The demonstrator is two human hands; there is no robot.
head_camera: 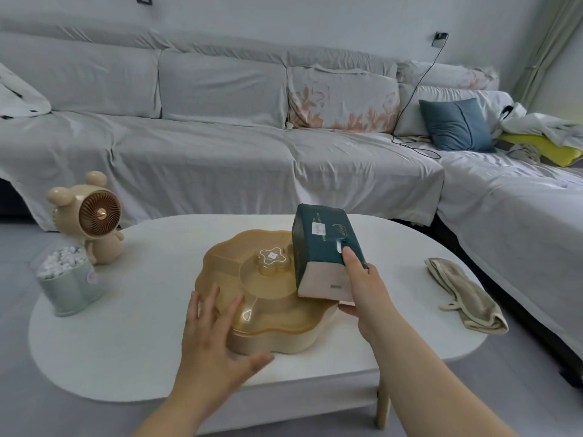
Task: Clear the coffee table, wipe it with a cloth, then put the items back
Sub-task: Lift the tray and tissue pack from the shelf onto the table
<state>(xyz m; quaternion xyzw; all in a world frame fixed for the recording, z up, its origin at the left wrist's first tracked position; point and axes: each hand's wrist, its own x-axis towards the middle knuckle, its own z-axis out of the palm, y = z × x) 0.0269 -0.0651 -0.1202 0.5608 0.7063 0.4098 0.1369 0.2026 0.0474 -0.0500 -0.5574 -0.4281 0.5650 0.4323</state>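
The white oval coffee table (151,335) carries an amber, flower-shaped snack box (268,298) with a clear lid at its middle. My right hand (366,288) grips a dark green tissue pack (325,244) by its near end and holds it tilted above the box's right side. Fingers spread, my left hand (214,342) lies open at the near left edge of the snack box lid. A beige cloth (467,298) is folded on the table's right end. At the left end stand a bear-shaped fan (91,216) and a pale green cup (67,279) filled with white pieces.
A grey covered sofa (220,152) runs behind the table and turns along the right side. On it lie a blue cushion (457,124), a floral pillow (344,99), a black cable (413,89) and crumpled clothes (542,134). Grey floor surrounds the table.
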